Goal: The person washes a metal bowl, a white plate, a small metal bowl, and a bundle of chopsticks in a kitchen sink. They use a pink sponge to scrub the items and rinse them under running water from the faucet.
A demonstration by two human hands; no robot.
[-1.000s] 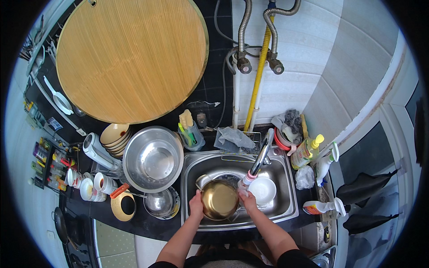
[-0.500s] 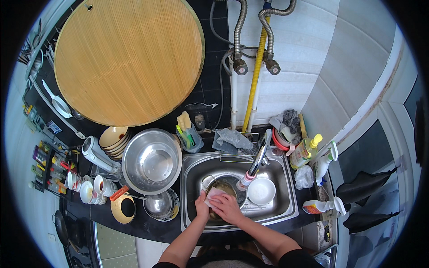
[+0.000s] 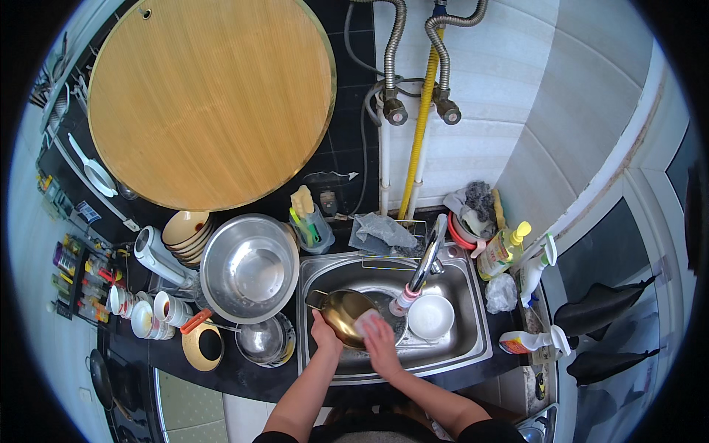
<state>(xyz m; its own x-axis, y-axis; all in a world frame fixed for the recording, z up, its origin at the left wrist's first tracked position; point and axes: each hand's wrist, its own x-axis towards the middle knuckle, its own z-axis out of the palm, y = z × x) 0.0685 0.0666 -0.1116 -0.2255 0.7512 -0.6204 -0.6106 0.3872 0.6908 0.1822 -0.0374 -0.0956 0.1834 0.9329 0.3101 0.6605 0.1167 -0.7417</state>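
A gold-coloured metal bowl (image 3: 341, 310) with small side handles is tilted in the left part of the steel sink (image 3: 473, 332). My left hand (image 3: 325, 332) grips its near left edge, some fingers hidden behind the metal. A pale pink cloth (image 3: 365, 322) lies bunched under the fingers of my right hand (image 3: 382, 348), pressed against the bowl's right side. To the right of the hands, a white bowl (image 3: 431, 317) sits on the sink bottom. The tap (image 3: 427, 264) with its pink-and-white nozzle reaches over from behind.
Left of the sink stand a large steel basin (image 3: 249, 267), a smaller steel bowl (image 3: 261, 340), stacked tan bowls (image 3: 186, 235) and white cups (image 3: 171, 308). On the right are a yellow-capped soap bottle (image 3: 504, 251) and a spray bottle (image 3: 526, 341). A wire rack (image 3: 380, 260) is behind the sink.
The bowl has been tipped up, turning its shiny gold surface into view. My left hand has shifted left to its edge, and my right hand has moved right and nearer with the cloth.
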